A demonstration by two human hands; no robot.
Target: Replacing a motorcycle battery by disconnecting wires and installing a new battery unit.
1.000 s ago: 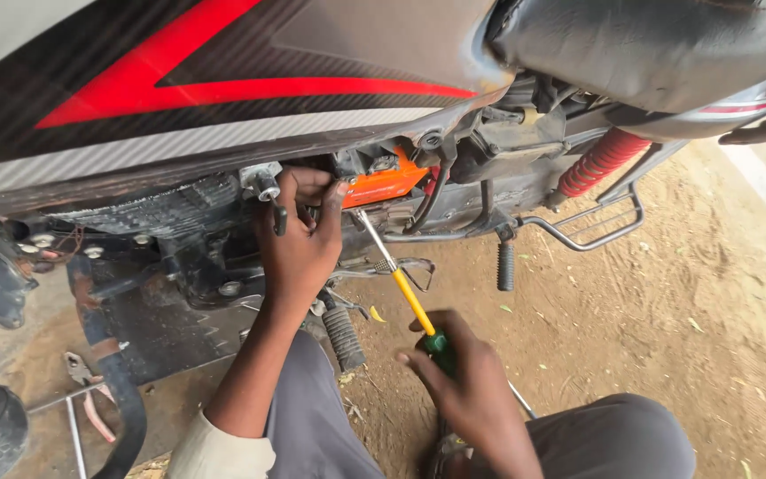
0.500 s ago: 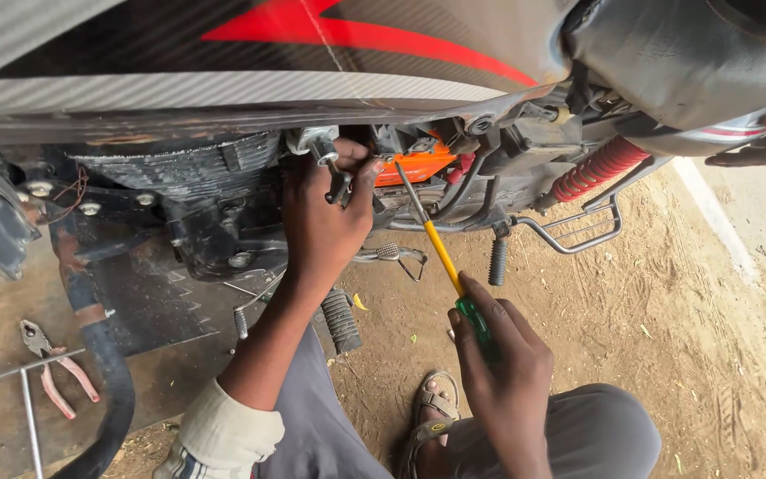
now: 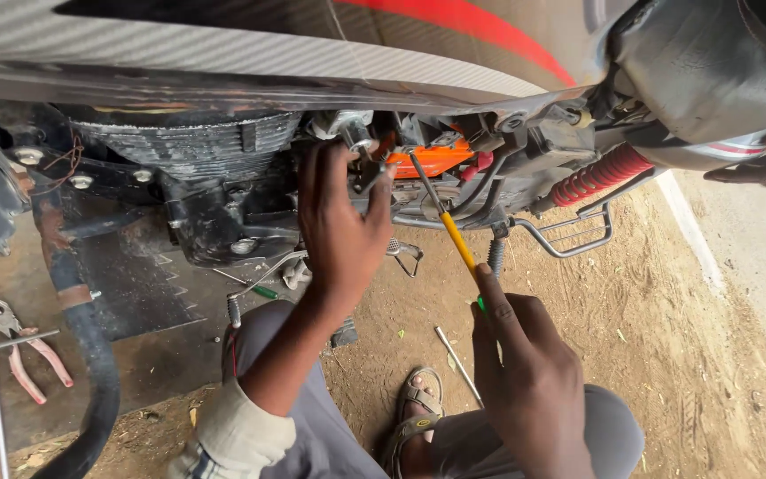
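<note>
Left hand (image 3: 340, 232) fingers pinch engine fitting (image 3: 358, 140), steadying it; right hand (image 3: 529, 372) fingers clamped on screwdriver (image 3: 450, 232), tip angled at orange part (image 3: 427, 158).

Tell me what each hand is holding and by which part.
The right hand holds a screwdriver by its green handle, forefinger along the yellow shank. The left hand reaches up to a small metal part by the engine; whether it grips it cannot be told.

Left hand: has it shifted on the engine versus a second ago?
Cannot tell: the camera moved. The left hand sits by the orange part, as before.
</note>
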